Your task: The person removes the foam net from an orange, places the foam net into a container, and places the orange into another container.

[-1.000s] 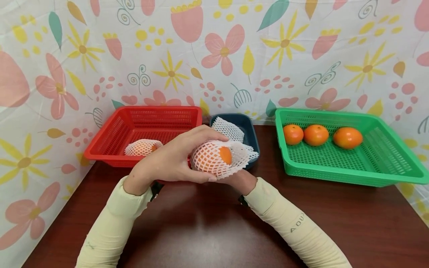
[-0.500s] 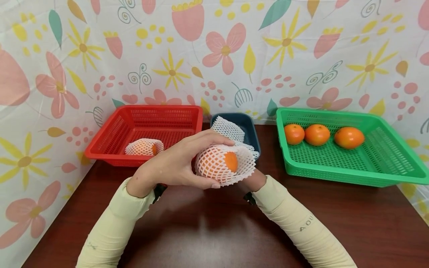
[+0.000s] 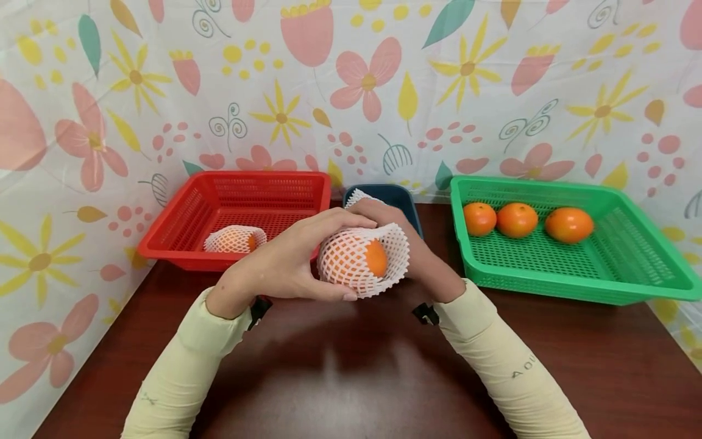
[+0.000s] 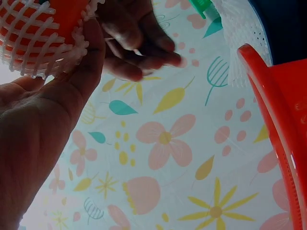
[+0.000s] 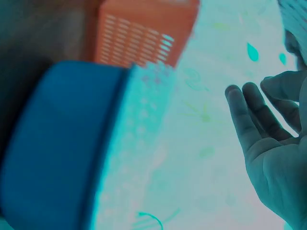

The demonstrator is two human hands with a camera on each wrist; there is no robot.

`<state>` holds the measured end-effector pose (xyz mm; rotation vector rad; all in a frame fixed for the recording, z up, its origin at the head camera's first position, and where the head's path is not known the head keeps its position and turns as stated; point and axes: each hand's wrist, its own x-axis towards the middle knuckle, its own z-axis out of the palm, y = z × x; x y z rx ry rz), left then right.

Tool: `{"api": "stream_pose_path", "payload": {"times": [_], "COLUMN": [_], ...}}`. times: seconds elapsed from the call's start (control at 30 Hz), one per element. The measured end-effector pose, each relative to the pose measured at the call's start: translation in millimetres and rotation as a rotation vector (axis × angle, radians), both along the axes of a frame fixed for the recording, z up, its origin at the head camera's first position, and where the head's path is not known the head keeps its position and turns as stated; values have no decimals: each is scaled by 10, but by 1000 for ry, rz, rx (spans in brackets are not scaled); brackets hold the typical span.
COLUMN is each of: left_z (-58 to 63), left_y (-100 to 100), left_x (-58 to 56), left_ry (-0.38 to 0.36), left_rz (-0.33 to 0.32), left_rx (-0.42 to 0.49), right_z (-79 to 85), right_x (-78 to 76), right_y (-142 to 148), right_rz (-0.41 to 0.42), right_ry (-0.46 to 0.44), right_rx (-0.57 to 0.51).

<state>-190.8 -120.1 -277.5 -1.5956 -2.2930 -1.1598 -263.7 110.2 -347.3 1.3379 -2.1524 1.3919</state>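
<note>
My left hand [image 3: 287, 259] grips a glossy orange fruit [image 3: 376, 257] in a white foam net sleeve [image 3: 344, 263], above the middle of the table. Fingers lie over its top and the thumb lies below. The net's flared mouth faces right, with bare fruit showing inside. My right hand [image 3: 414, 247] is just behind and right of the net; its fingers are partly hidden in the head view. In the right wrist view that right hand [image 5: 276, 143] has its fingers loosely extended, holding nothing. The left wrist view shows its fingertips [image 4: 163, 60] apart from the fruit.
A red basket [image 3: 181, 259] at left holds one netted fruit [image 3: 230, 240]. Behind my hands stands a dark blue basket [image 3: 397, 195] with foam nets [image 3: 358, 195], mostly covered. The green basket [image 3: 548, 289] at right holds three bare fruits [image 3: 517, 220]. A flowered cloth [image 3: 351, 91] hangs behind.
My right hand, earlier mostly hidden behind and below the fruit, has risen into view at its right and now covers part of the blue basket. My left hand keeps its grip, shifting slightly.
</note>
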Motion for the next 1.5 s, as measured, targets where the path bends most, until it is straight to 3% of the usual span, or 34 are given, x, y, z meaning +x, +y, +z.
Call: {"api": "stream_pose_path", "payload": {"times": [0.1,0.2,0.5,0.83,1.13,1.3,1.5], "left_z": [-15,-27,-39,-25,-43,-54,-67], "left_y": [-21,-24,-38,-48,-52,-53,-41], "left_x": [-10,-16,-25,-55,-64,-68,-83], "left_ry": [-6,4,5,-38,-74,-79,-68], "left_rz": [27,37,99,186,232,257,269], "left_rx": [-15,-25,-45,-66,-45,-47,-48], "right_z": [461,637,609,840,902,890,891], "right_x": [350,486,333,555,679,700,711], "right_y": [13,91,291,374,357,353,359], "right_rz": [-6,-1,69,58,-35,-54,-46], "right_ry": [29,42,123,203,370,374,356], "right_rx": [-11,-29,-155,-221,-67,29,55]}}
